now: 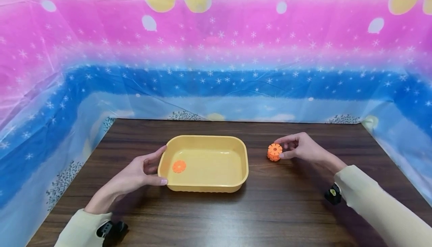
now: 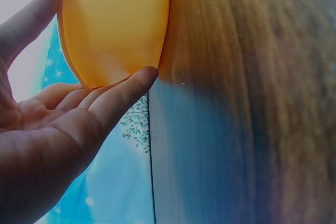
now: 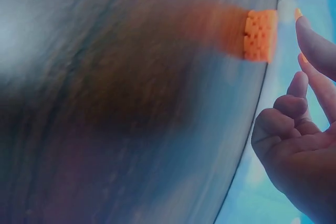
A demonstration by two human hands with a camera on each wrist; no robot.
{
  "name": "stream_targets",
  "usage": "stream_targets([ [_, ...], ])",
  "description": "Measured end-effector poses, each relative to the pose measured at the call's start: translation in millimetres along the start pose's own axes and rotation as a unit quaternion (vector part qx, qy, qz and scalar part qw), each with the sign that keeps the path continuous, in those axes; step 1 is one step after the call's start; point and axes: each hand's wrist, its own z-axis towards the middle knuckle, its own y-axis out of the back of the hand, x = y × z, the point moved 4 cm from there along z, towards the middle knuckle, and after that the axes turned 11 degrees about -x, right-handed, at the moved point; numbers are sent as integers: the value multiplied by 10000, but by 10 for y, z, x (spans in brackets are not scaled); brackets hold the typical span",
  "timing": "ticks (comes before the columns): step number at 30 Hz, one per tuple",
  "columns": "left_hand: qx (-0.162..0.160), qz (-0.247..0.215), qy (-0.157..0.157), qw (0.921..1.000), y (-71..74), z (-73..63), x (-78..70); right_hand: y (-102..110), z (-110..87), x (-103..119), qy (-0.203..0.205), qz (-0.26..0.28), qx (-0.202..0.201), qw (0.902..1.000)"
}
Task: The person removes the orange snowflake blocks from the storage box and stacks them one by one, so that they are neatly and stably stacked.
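A yellow plastic basin [image 1: 216,186] stands on the table, and my left hand [image 1: 135,172] grips its left end, thumb at the near corner and fingers along the far side. One flat orange notched disc [image 1: 179,166] lies inside, towards that end. To the right of the basin, my right hand [image 1: 305,149] pinches another orange notched disc [image 1: 275,149] between thumb and finger, tilted up over a short stack of orange discs [image 3: 259,36]. In the right wrist view, a gap shows between the stack and the pinched disc, which is largely hidden by the fingers.
The dark wood-grain table [image 1: 216,220] extends around the basin. A patterned pink and blue cloth [image 1: 236,51] hangs along its back and sides. Black wrist cameras sit at both sleeves, low over the table.
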Motion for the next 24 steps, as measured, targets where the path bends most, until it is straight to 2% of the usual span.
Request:
stream_targets([
  [7,-129,155,132,9997,6,1,9,3,-22,-73,105,55,-11,9999],
  [12,-67,163,59,9998,0,-1,0,-20,-34,-115,167,-7,55,9998],
  [16,-17,132,-19,9999,-4,0,-4,-32,-48,-142,67,-47,38,10000],
  [24,-81,218,40,9997,12,-4,19,-50,-42,-118,186,-269,115,9994],
])
